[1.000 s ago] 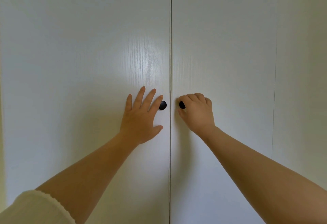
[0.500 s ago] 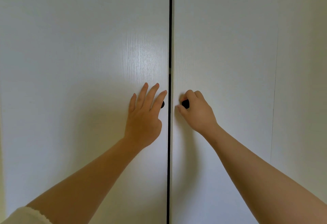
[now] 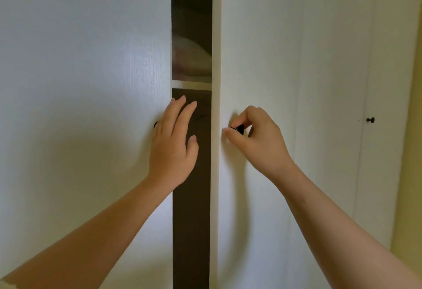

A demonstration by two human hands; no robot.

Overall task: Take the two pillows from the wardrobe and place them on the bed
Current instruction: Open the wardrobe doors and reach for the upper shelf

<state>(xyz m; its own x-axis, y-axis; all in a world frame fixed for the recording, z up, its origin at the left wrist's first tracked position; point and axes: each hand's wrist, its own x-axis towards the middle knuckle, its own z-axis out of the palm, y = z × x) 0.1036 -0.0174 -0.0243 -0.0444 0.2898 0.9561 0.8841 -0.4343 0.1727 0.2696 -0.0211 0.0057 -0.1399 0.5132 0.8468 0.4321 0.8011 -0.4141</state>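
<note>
Pinching knob (image 3: 238, 128) w/ right hand (image 3: 259, 143); left hand (image 3: 173, 151) spread by door (image 3: 91, 83); pillow (image 3: 190, 60) on wardrobe shelf (image 3: 191, 84)

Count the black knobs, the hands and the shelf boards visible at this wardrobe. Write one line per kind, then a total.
Black knobs: 3 (left knob, pinched knob, far knob)
Hands: 2 (left hand, right hand)
Shelf boards: 1 (shelf)
Total: 6
</note>
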